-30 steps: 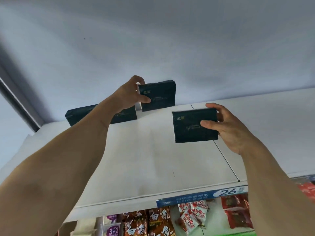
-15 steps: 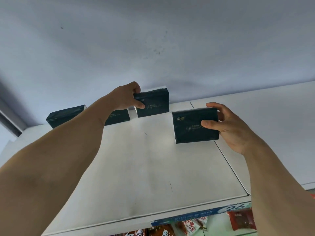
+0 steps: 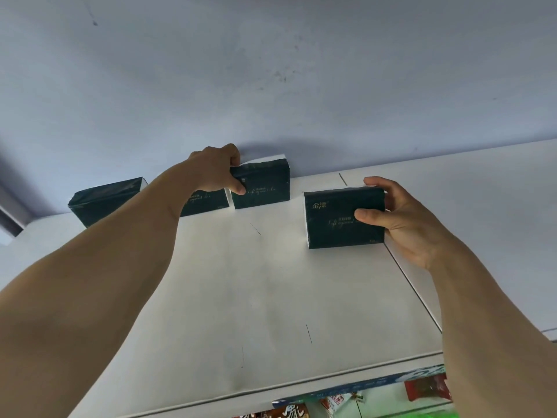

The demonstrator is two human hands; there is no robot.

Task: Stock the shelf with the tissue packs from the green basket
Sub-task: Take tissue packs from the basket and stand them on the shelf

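Dark green tissue packs stand on the white top shelf point(image 3: 256, 297) against the wall. My left hand point(image 3: 215, 168) grips the top left corner of one upright pack point(image 3: 265, 185) at the back. Two more packs stand to its left: one point(image 3: 208, 202) partly hidden by my left forearm, the other point(image 3: 105, 200) at the far left. My right hand point(image 3: 401, 218) holds another pack point(image 3: 337, 218) by its right side, upright, nearer the front than the back row. A sliver of green point(image 3: 422, 414) shows at the bottom edge; I cannot tell if it is the basket.
A pale wall point(image 3: 271, 70) rises behind the shelf. A seam point(image 3: 407, 276) splits the shelf top into two panels. Below the front edge runs a blue price strip point(image 3: 376, 383), with red snack packets point(image 3: 425, 387) on the lower shelf.
My left hand has pushed its pack back to the wall, beside the two others. My right hand with its pack has barely moved. The view has tilted upward.
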